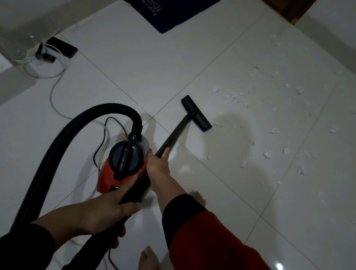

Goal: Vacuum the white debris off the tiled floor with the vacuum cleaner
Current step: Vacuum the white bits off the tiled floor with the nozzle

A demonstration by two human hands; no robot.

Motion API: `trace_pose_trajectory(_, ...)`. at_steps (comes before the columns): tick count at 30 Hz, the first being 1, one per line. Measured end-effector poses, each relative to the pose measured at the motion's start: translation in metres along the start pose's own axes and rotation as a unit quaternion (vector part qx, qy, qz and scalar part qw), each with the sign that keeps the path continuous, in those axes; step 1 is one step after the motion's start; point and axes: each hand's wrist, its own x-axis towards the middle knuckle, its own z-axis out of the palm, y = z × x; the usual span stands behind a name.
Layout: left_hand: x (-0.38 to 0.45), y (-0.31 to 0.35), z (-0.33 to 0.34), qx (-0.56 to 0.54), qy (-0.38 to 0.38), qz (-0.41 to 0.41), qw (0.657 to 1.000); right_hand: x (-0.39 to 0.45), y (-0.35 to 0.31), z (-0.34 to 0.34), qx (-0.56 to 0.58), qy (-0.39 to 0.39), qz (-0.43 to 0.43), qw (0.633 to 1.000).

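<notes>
Both hands are grasping: left hand (108, 208) carrying the vacuum cleaner (122, 164), right hand (158, 160) steering the wand (173, 137). Most white debris (267, 154) is lying unswept at three o'clock of the nozzle (196, 113).

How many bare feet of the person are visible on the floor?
2. One bare foot shows beside the right forearm, partly hidden by the sleeve. The other foot is at the bottom edge, below the vacuum cleaner.

One vacuum cleaner (122, 164), one dark mat (172, 7), two bare feet (197, 198), and dozens of white debris scraps (267, 154).
</notes>
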Motion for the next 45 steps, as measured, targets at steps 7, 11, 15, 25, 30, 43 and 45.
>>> trace_pose_trajectory(7, 0.058, 0.052, 0.0, -0.008, -0.002, 0.021, 1.0, 0.047, -0.052, -0.046, -0.018, 0.019, 0.004, 1.0)
trace_pose_trajectory(11, 0.092, 0.101, -0.012, -0.018, 0.002, 0.011, 1.0, 0.075, -0.095, -0.077, 0.026, -0.011, -0.013, 1.0)
trace_pose_trajectory(15, 0.12, 0.158, -0.026, -0.054, 0.012, 0.003, 0.998, 0.091, -0.133, -0.112, 0.258, -0.112, -0.016, 0.96)
trace_pose_trajectory(25, 0.178, 0.246, -0.031, -0.047, 0.005, 0.002, 0.999, 0.143, -0.224, -0.165, 0.3, -0.061, 0.006, 0.952)
trace_pose_trajectory(30, 0.202, 0.288, -0.028, -0.106, 0.013, -0.015, 0.994, 0.164, -0.249, -0.194, 0.351, -0.092, -0.012, 0.932)
trace_pose_trajectory(43, 0.282, 0.398, -0.07, -0.051, 0.008, -0.013, 0.999, 0.222, -0.35, -0.23, 0.419, -0.05, -0.016, 0.907)
trace_pose_trajectory(45, 0.296, 0.416, -0.08, -0.048, 0.002, -0.01, 0.999, 0.233, -0.371, -0.236, 0.411, -0.039, -0.021, 0.91)
